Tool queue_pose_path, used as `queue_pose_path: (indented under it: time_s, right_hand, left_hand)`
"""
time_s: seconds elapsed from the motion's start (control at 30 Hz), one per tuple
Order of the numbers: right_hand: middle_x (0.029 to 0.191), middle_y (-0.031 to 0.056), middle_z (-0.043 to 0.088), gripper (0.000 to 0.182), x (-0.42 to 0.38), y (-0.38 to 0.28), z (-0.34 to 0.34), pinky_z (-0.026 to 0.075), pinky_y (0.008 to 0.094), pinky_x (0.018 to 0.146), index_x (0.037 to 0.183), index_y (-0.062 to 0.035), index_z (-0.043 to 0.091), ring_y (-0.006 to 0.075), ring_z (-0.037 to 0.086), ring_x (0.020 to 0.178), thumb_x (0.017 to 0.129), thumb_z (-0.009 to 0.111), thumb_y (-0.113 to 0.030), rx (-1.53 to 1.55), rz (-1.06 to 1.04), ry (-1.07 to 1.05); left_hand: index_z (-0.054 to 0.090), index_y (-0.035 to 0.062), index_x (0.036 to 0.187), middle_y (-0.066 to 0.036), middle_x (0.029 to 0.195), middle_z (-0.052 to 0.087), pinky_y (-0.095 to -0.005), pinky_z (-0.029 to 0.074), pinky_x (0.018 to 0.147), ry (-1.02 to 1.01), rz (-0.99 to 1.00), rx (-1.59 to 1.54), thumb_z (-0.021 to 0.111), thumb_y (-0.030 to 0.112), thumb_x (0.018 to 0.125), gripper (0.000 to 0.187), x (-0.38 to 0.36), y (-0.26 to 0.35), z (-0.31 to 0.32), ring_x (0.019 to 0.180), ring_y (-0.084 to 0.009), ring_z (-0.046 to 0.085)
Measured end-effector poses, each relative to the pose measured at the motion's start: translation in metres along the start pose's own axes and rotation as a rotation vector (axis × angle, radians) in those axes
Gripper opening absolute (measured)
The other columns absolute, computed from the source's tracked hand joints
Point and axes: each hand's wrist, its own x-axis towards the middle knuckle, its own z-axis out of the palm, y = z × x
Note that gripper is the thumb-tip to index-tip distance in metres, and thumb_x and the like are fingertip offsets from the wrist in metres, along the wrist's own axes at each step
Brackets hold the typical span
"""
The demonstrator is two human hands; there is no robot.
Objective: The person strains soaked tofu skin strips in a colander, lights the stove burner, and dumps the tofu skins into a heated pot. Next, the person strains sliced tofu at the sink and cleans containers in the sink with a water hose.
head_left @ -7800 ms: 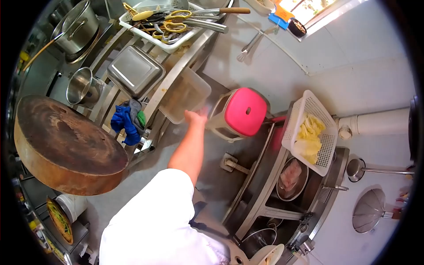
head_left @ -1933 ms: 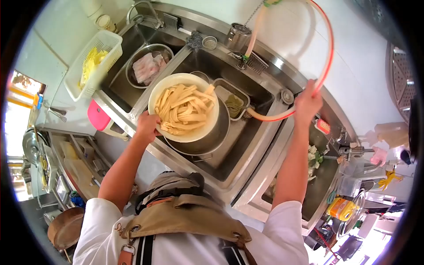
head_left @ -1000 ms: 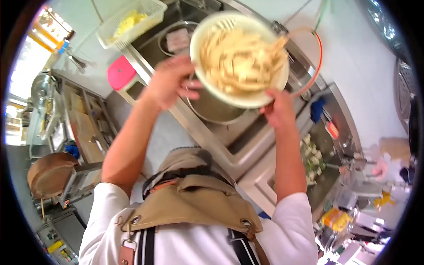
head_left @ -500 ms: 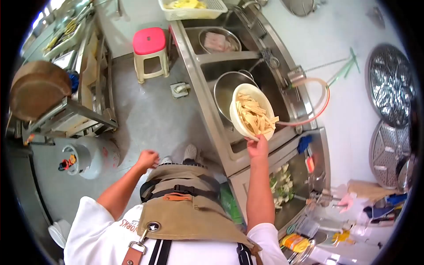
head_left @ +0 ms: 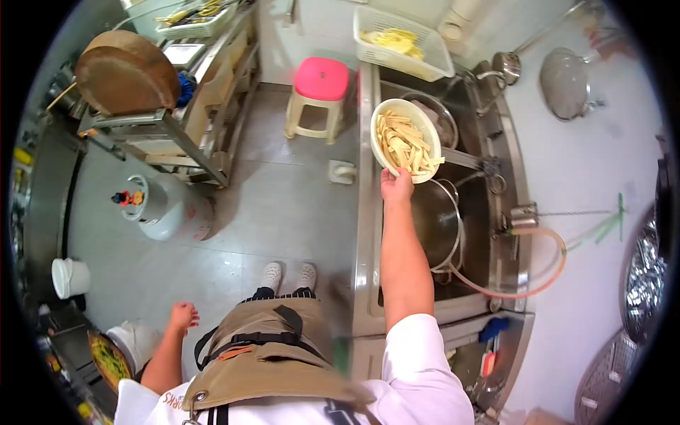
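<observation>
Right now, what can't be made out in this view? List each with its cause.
- Head view: pot's left side, behind the right forearm.
- Head view: part of metal bowl, behind the basin.
- Head view: cylinder's lettering, too small.
- Head view: perforated disc's far side, cut off by the dark edge.

Two baskets (head_left: 433, 68), two buckets (head_left: 71, 278) and two shoes (head_left: 306, 276), but just one stool (head_left: 321, 79).
From here I count one basket beyond the right hand (head_left: 397, 186) and one far ahead of the left hand (head_left: 184, 316); both buckets out to the left hand's left; the pair of shoes between the hands; one gas cylinder (head_left: 173, 212) ahead of the left hand, one round chopping block (head_left: 127, 73) farther on; one cream bowl (head_left: 386, 108) held in the right hand, one hose (head_left: 549, 275) to its right.
</observation>
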Motion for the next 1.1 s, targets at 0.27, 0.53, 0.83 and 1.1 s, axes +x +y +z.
queue_pose_path:
  time_s: [0.27,0.53,0.83,1.1]
  right_hand:
    - [0.103,0.0136,0.059,0.035,0.023,0.031,0.02,0.053,0.037,0.065,0.119,-0.0033,0.048,0.0273,0.061,0.084,0.086,0.056,-0.013,-0.123,0.089,0.021]
    - [0.085,0.0124,0.059,0.041,0.026,0.032,0.001,0.051,0.0401,0.062,0.112,-0.0105,0.049,0.0265,0.06,0.073,0.082,0.068,-0.03,-0.169,0.221,-0.022]
    - [0.072,0.0101,0.062,0.019,-0.024,-0.137,-0.15,0.048,0.0298,0.047,0.09,-0.0008,0.058,0.0177,0.059,0.056,0.088,0.057,-0.02,-0.518,-0.435,0.128]
    - [0.06,0.0078,0.05,0.027,0.134,-0.345,-0.215,0.036,0.0303,0.031,0.105,-0.0021,0.047,0.019,0.046,0.04,0.079,0.053,-0.001,-0.566,-0.486,0.299]
  left_hand:
    - [0.063,0.003,0.084,-0.013,0.075,0.065,-0.0382,0.052,0.055,0.192,0.011,0.247,0.054,0.012,0.077,0.014,-0.067,-0.171,-0.012,0.059,-0.0246,0.062]
    - [0.069,0.0015,0.078,-0.013,0.072,0.067,-0.034,0.05,0.065,0.109,0.232,0.447,0.056,0.023,0.076,0.025,-0.048,-0.171,0.023,0.068,-0.0177,0.063]
    - [0.062,0.0004,0.083,-0.008,0.069,0.059,-0.0308,0.048,0.054,-0.15,0.11,0.292,0.056,0.016,0.081,0.016,-0.016,-0.074,-0.008,0.066,-0.0191,0.059]
    - [0.058,0.003,0.084,-0.006,0.065,0.054,-0.031,0.044,0.043,-0.082,-0.089,0.308,0.053,0.013,0.083,0.011,-0.059,-0.02,0.032,0.052,-0.0181,0.053]
